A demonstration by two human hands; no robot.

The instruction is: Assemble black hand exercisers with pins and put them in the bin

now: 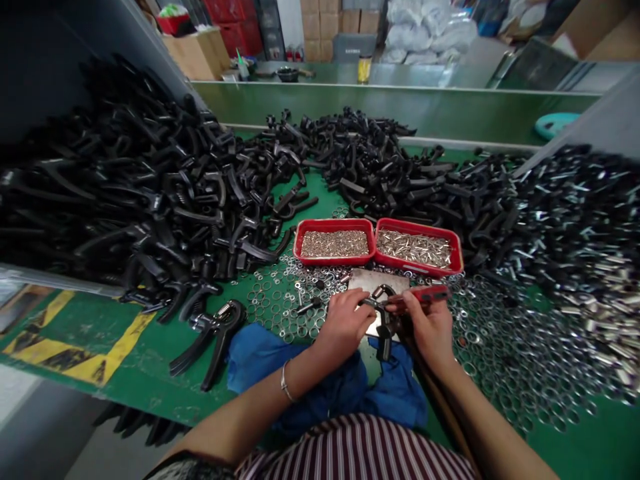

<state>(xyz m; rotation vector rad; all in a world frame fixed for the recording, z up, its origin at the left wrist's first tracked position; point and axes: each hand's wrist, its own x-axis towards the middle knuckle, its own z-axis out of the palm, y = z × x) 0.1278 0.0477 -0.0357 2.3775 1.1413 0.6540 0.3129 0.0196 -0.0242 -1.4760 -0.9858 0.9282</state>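
My left hand (345, 323) is closed on a black hand grip strengthener (384, 333), holding it over a small metal plate (359, 280). My right hand (434, 333) grips a red-handled tool (433, 293) whose tip points left at the metal spring part of the grip. Fingers and blur hide the tip, so its exact kind does not show. Another grip strengthener (217, 337), with a coil spring at its top, lies on the green table to the left. Blue cloth (255, 353) is bunched under my left forearm and along the table's front edge.
Two red trays of small metal pins (335, 261) (419, 268) stand beyond the plate. Black handles (190, 187) are heaped at left and back. Metal rings (520, 360) spread on the right, below a pile of metal cylinders (607, 300). A green conveyor (320, 100) runs behind.
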